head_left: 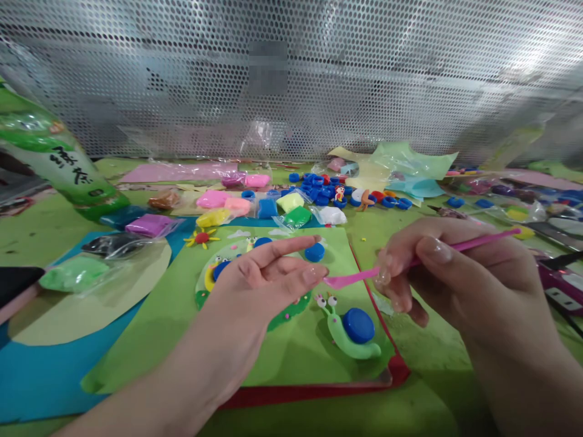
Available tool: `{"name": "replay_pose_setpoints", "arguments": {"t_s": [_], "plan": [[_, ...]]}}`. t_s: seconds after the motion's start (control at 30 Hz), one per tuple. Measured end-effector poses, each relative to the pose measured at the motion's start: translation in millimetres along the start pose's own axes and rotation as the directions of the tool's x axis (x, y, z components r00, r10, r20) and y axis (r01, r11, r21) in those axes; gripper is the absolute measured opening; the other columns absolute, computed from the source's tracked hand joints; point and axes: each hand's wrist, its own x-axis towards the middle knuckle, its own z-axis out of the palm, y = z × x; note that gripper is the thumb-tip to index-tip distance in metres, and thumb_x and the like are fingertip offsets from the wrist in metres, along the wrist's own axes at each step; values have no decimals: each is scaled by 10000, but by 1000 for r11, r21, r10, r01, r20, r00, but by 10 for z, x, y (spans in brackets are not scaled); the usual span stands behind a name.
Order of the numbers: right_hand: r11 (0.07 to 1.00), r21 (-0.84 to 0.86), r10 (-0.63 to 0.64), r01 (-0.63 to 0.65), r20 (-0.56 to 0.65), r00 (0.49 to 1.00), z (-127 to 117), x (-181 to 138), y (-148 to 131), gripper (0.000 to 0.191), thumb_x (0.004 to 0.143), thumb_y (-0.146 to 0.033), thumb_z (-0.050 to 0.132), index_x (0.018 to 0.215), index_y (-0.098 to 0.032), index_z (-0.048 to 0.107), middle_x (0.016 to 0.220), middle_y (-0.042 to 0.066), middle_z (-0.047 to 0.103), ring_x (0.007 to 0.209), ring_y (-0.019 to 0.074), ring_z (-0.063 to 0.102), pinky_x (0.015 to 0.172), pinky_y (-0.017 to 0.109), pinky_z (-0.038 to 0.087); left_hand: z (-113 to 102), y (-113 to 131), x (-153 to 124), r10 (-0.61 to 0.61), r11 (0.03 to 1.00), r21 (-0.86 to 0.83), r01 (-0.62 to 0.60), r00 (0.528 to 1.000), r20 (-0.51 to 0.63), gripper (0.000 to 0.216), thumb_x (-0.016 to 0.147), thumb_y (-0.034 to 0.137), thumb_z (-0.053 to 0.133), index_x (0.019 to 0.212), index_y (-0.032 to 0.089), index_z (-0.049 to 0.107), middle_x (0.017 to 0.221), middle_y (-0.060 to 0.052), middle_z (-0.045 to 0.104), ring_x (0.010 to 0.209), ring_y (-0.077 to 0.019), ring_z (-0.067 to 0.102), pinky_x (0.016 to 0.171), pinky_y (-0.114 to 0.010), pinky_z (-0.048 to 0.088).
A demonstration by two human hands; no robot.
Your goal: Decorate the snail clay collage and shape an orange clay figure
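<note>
My right hand (450,273) grips a thin pink plastic modelling tool (410,262) like a pen, its flat blade pointing left. My left hand (268,276) hovers over a green card (182,340), fingers stretched out and apart, a fingertip touching the tool's blade. Under my hands, on the card, lies a green clay snail (346,337) with a blue bottle-cap shell (358,325) and two stalk eyes. Part of a round clay scene with another blue cap (314,252) shows behind my left hand.
Bagged lumps of coloured clay (150,226) lie at the left and middle back. A pile of blue caps (319,185) and coloured paper sheets (410,167) sit further back. A green bottle (59,164) leans at the far left. A perforated metal wall (291,73) closes the back.
</note>
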Motion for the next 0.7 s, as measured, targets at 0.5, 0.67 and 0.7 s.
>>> {"name": "replay_pose_setpoints", "arguments": {"t_s": [0.5,0.67,0.7], "plan": [[1000,-8,16,-16,-25,1000,0,13,-6,228,902,-297,470,816,-235,673,564,10,599,443,97,521,318,183,360,12,24,-25,52,993,112,-38,991,-125,286,625,426,755,884,313,709,712,41,685,700,-72,613,629,-120,452],[999,-32,27,-28,-36,999,-4,19,-15,227,892,-324,484,809,-239,678,555,15,600,432,100,512,308,190,341,11,19,-16,61,993,109,-47,990,-126,275,637,413,751,889,309,710,721,37,693,731,-86,632,621,-122,457],[999,-33,27,-28,-41,999,-2,20,-17,226,888,-326,491,803,-236,679,553,14,601,431,99,512,311,187,346,8,19,-14,61,993,112,-47,990,-130,272,639,409,751,889,309,709,717,38,694,725,-83,632,623,-120,458]]}}
